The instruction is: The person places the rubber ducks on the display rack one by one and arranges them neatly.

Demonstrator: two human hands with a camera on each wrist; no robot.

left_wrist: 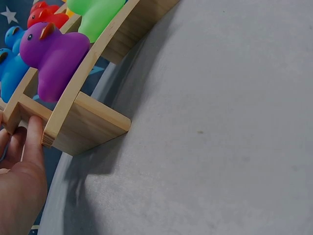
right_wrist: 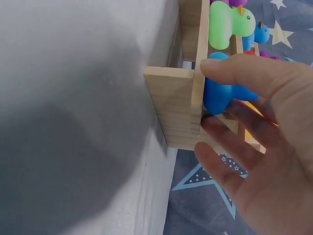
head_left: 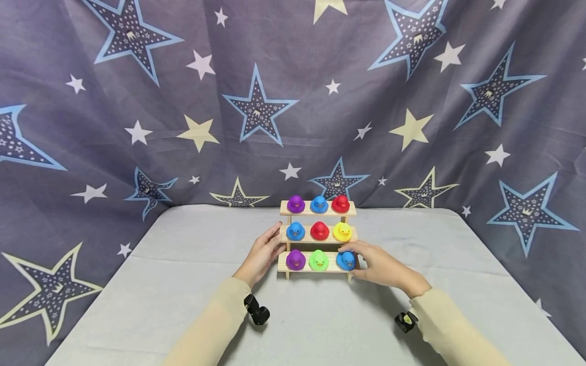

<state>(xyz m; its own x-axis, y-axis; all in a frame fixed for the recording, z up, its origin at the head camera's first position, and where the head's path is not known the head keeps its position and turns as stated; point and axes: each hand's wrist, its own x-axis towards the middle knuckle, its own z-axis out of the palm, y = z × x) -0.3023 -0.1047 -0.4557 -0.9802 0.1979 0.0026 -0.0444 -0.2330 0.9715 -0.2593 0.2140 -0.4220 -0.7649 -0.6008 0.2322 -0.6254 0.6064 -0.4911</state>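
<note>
A three-tier wooden display stand carries rubber ducks, three on each tier. At its left end, my left hand holds the middle tier's edge; in the left wrist view its fingers reach in against the wood beside a purple duck. My right hand pinches the blue duck at the right end of the bottom tier. In the right wrist view, the thumb lies across that duck and the other fingers are behind it. A light green duck sits in the middle of that tier.
Purple, blue and red ducks line the top tier; blue, red and yellow ones the middle tier. The stand is on a table with a pale grey cloth. Behind it hangs a dark curtain with stars.
</note>
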